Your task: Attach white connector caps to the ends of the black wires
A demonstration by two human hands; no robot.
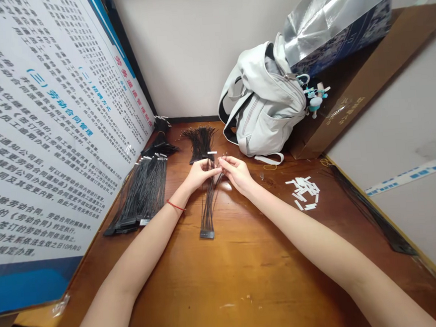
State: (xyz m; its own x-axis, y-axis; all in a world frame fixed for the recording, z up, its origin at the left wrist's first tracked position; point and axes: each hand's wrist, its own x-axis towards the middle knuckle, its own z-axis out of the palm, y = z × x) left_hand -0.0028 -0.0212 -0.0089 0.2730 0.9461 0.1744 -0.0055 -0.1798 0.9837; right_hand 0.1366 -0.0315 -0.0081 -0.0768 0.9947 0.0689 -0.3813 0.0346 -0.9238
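Left hand (200, 173) and right hand (238, 174), fingers (218, 167) pinched together, grip a wire harness (208, 209) of thin black strands over a varnished wooden worktop (226, 282), near loose white plastic tabs (302, 192).

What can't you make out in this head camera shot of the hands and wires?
Head view:
Where the fingers meet the wires: hidden by the left hand and right hand.
Connector detail on the held wire bundle: too small.
White pieces: too small to identify.
Left forearm: cut off by the bottom edge.
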